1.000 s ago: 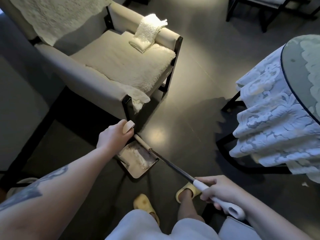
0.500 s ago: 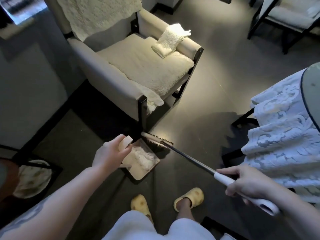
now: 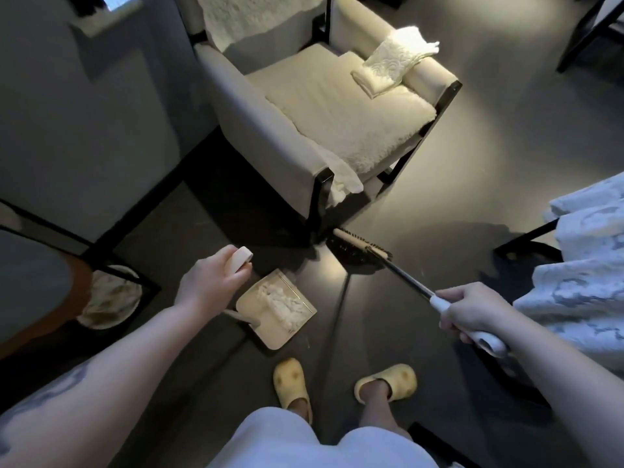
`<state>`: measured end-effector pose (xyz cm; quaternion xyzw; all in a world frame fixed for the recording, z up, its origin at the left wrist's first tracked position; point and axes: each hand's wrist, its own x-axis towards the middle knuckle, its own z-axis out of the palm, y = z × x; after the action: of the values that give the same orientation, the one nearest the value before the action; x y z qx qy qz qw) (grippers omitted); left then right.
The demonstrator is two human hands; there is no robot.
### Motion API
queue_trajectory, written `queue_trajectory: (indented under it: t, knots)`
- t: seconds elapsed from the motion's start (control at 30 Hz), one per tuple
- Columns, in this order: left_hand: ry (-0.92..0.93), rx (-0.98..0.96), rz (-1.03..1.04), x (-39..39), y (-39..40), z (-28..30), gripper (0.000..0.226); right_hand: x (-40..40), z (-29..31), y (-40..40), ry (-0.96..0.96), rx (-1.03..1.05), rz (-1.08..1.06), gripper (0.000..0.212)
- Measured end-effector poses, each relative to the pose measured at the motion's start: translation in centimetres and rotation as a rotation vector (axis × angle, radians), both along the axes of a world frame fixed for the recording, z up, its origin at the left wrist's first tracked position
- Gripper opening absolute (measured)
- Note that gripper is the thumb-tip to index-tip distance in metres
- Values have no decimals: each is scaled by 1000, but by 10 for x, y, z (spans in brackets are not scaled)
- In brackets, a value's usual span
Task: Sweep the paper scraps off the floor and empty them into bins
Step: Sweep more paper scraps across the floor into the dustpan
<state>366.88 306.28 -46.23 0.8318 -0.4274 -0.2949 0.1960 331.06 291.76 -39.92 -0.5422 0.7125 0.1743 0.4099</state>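
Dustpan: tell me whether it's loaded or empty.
Loaded. The dustpan, held by the left hand, carries a heap of white paper scraps across its tray.

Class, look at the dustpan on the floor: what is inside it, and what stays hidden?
Inside the dustpan lies a heap of white paper scraps. The pan floor beneath the heap is covered, so anything under it cannot be seen.
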Motion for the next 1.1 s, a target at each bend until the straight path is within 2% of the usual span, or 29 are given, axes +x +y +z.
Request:
queue_trajectory:
  t: [0.13,0.27,0.4,0.6,0.83,0.97,1.1]
  knots:
    - [-50,24,-15,-4,-6,2,10,29,-24,1,9,18,16,51]
    - [-71,35,-2,-3,-7,0,9,44,-35,32,55,112,149,57]
    - [-70,20,-17,1,-12,-2,11,30,-20,66,34,201,276,65]
    - [-21,-30,-16,-3,-31,-3,18,-6,21,58,-43,280,168,67]
    - [-32,-28,-38,-25,-51,-2,16,-39,60,34,-43,198,106,63]
    - [-57,-28,-43,-22,-50,-3,18,-40,52,8,-56,76,2,62]
    - [-68,-40,-34,-22,-49,-5,20,-20,20,-32,-43,-22,-78,56]
